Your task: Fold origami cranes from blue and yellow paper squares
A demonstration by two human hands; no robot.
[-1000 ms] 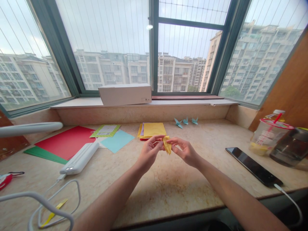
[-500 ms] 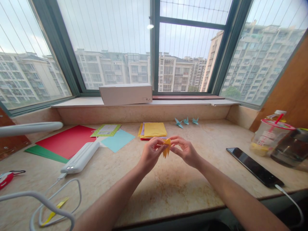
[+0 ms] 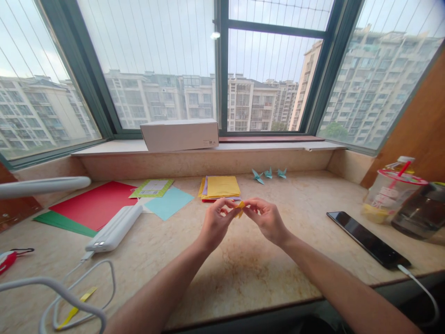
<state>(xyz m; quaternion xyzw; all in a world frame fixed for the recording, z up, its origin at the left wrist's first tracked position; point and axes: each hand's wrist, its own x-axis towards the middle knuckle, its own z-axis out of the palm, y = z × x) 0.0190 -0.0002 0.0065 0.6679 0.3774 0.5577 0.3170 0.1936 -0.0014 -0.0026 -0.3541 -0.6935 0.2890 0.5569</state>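
My left hand (image 3: pixel 216 222) and my right hand (image 3: pixel 266 218) meet above the middle of the marble counter (image 3: pixel 243 264). Both pinch a small folded yellow paper piece (image 3: pixel 239 207), which shows only as a sliver between the fingertips. Just behind my hands lies a stack of coloured paper squares (image 3: pixel 220 187) with a yellow sheet on top. Three small teal paper cranes (image 3: pixel 268 174) stand further back by the wall.
Red (image 3: pixel 93 204), green and light blue (image 3: pixel 169 202) sheets lie at the left, with a white power bank (image 3: pixel 116 228) and its cable. A black phone (image 3: pixel 368 239) lies at the right, near a plastic cup (image 3: pixel 389 192) and a dark jar (image 3: pixel 422 211). A white box (image 3: pixel 180 134) sits on the sill.
My hands have closed together over the yellow paper, which hung below my fingers before and is now mostly hidden between them.
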